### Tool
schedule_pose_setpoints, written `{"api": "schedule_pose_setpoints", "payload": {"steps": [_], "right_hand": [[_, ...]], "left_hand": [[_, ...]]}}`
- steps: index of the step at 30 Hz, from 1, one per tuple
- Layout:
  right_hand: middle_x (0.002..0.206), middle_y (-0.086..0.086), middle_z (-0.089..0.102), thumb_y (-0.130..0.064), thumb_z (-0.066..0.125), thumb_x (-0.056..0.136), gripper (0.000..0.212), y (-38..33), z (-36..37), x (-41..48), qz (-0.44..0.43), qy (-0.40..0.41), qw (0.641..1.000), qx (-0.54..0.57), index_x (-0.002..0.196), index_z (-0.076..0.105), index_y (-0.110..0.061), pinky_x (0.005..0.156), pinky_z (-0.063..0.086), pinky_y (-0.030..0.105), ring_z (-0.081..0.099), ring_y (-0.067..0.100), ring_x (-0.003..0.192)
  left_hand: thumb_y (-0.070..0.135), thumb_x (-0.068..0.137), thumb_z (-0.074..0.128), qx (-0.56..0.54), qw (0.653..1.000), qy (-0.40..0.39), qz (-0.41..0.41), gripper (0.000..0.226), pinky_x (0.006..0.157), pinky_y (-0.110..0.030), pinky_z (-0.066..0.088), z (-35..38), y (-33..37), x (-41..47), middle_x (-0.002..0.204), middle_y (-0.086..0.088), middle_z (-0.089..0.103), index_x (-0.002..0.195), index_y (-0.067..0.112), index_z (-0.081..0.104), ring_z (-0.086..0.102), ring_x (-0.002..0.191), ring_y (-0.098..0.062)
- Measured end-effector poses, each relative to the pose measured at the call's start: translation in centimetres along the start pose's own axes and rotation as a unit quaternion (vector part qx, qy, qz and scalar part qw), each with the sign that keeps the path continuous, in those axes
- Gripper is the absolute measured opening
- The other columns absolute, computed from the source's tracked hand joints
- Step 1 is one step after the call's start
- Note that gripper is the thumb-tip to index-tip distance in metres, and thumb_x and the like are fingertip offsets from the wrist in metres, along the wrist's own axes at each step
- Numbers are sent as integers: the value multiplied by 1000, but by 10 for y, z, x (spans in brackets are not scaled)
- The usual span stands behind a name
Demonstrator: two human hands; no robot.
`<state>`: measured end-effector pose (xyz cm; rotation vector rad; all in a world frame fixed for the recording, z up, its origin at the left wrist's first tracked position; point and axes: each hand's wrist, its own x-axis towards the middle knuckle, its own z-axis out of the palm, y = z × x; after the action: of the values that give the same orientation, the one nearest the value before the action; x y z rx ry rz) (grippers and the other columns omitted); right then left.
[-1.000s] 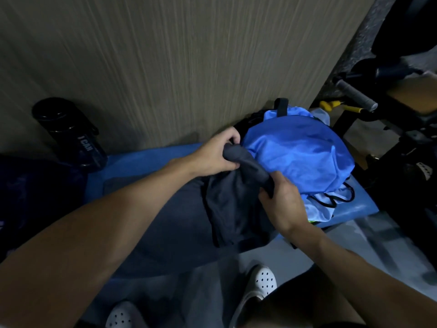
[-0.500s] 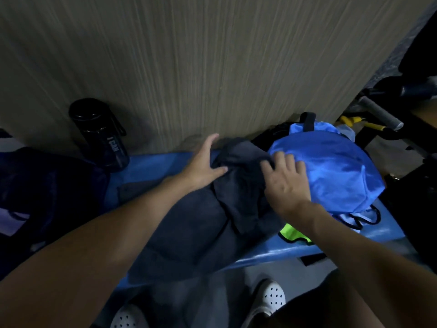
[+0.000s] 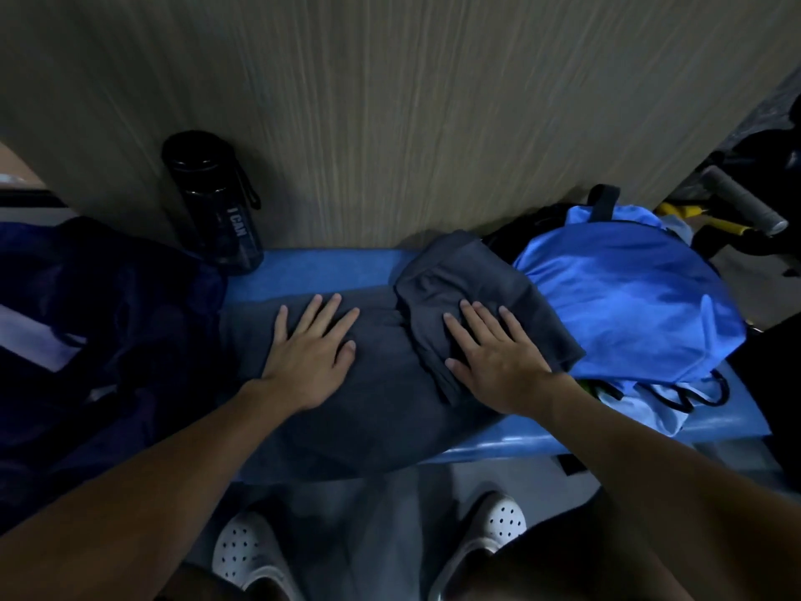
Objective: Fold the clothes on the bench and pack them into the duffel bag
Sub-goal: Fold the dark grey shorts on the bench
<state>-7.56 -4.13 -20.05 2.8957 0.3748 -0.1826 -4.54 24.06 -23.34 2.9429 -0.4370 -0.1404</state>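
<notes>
Left hand [image 3: 312, 353] palm down on the dark grey garment [image 3: 381, 418], fingers straight and spread, gripping nothing. Right hand [image 3: 498, 357] likewise flat and released, fingers straight, pressing on the folded-over flap [image 3: 468, 275] of the same garment, thumb at the flap's near edge.

Garment spread across the middle of the blue counter [image 3: 329, 266], near edge draping over the counter's front lip, flap doubled back at its right end. Just right of the flap and touching it, a bright blue garment [image 3: 628, 305] heaped in a mound at the counter's right end. Black strap [image 3: 603, 201] sticking up behind the mound. Under the mound's near side, a pale blue garment with black trim [image 3: 667, 405] and a sliver of neon green cloth [image 3: 586, 386], too hidden to identify.

At the counter's left end, a dark navy bag [image 3: 108, 323], slumped, just beside the grey garment's left edge; touching or not, impossible to tell in the dim light. Black water bottle [image 3: 216, 201] upright against the wood-grain wall [image 3: 390, 101], at the bag's far right corner, lettering "I CAN" down its side.

Below the counter, two white perforated clogs [image 3: 247, 553]. Far right, a grey-gripped bar [image 3: 745, 201] and yellow handles [image 3: 715, 225], well apart from the grey garment.
</notes>
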Motion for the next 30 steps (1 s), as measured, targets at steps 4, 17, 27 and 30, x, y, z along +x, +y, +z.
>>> {"api": "schedule_pose_setpoints", "payload": {"steps": [4, 17, 27, 30], "right_hand": [[164, 6, -4, -70, -23, 75, 92, -18, 7, 2, -33, -30, 998, 39, 155, -6, -28, 121, 0, 43, -1, 18, 151], [154, 6, 29, -49, 24, 98, 57, -62, -23, 7, -9, 51, 997, 60, 147, 32, -20, 112, 21, 48, 25, 25, 141], [149, 6, 42, -37, 55, 97, 61, -192, -89, 66, -207, -6, 931, 302, 148, 32, -15, 112, 32, 41, 39, 24, 135], [149, 9, 42, -29, 63, 94, 67, -219, -93, 88, -190, -38, 917, 350, 149, 30, -13, 111, 35, 36, 41, 26, 135]], "left_hand": [[50, 104, 14, 22, 998, -23, -49, 56, 121, -54, -11, -4, -22, -22, 166, 9, -15, 157, 40, 0, -18, 152, -17], [30, 105, 35, -118, 981, 110, -111, 54, 125, -38, 5, -17, -4, -112, 166, -3, 14, 157, 23, 24, 4, 154, -18], [26, 89, 68, -171, 919, 223, -277, 36, 86, -46, 47, 5, -8, -203, 111, -6, 53, 119, 13, 55, 54, 105, -30], [36, 87, 72, -367, 836, 187, -362, 44, 87, -37, 48, 6, -11, -211, 107, 0, 53, 118, 15, 49, 55, 102, -21]]}}
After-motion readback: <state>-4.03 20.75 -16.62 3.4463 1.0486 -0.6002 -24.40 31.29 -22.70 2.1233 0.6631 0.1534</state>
